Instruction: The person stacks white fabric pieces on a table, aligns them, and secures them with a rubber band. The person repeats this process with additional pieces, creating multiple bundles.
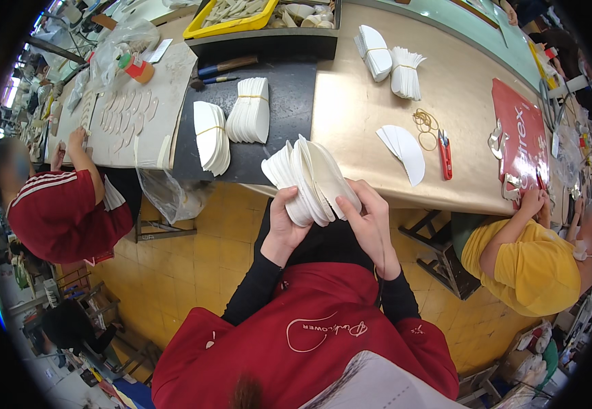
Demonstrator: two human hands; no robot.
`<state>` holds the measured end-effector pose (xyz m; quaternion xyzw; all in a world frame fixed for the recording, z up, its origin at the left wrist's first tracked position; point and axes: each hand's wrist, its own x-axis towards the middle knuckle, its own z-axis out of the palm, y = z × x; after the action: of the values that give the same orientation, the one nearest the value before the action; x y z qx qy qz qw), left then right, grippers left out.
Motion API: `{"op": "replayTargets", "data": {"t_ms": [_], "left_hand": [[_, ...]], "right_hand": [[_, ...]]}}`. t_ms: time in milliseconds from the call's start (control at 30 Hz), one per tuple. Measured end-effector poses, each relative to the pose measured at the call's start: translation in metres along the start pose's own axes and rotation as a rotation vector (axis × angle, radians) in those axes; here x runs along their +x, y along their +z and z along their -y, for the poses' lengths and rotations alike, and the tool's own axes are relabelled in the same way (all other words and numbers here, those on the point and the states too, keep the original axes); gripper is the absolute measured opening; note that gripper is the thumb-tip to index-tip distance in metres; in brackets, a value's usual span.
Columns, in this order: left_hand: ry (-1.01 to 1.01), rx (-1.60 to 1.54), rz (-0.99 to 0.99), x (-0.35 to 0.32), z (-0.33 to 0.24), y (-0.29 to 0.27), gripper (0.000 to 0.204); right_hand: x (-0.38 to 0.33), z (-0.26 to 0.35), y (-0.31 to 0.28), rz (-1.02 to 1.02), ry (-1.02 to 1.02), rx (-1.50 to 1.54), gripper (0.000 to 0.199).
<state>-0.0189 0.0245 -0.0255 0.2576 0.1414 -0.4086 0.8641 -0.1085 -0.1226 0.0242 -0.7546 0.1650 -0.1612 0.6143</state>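
In front of my body, at the table's near edge, both hands hold a thick stack of white, round-ended flat pieces shaped like insole parts (302,178). My left hand (286,228) wraps round its left side. On the right side, my right hand (369,221) grips with the thumb on the front piece. The pieces fan apart at the top. Beyond it on the black mat lie two banded bundles of similar pieces, one (208,140) left of the other (249,112). A few loose white pieces (405,153) are spread on the tan tabletop to the right.
Rubber bands (426,125) and a red-handled cutter (445,155) lie right of the loose pieces. Two more bundles (375,56) (407,76) sit farther back. A yellow tray (234,24) stands at the far edge. Co-workers sit left (64,211) and right (531,266).
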Motion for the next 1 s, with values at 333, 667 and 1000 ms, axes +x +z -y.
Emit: {"op": "replayTargets", "data": {"t_ms": [333,667,1000], "left_hand": [[-0.05,-0.178,0.278,0.002,-0.008,-0.007,0.067],[0.0,-0.178,0.371,0.005,-0.013,-0.012,0.068],[0.063,0.229,0.102,0.0,-0.009,-0.007,0.062]], "right_hand": [[-0.001,0.023,-0.002,-0.205,-0.327,-0.288,0.034],[0.047,-0.046,0.006,-0.106,-0.138,-0.941,0.049],[0.012,-0.02,0.005,-0.016,0.014,-0.068,0.053]]}}
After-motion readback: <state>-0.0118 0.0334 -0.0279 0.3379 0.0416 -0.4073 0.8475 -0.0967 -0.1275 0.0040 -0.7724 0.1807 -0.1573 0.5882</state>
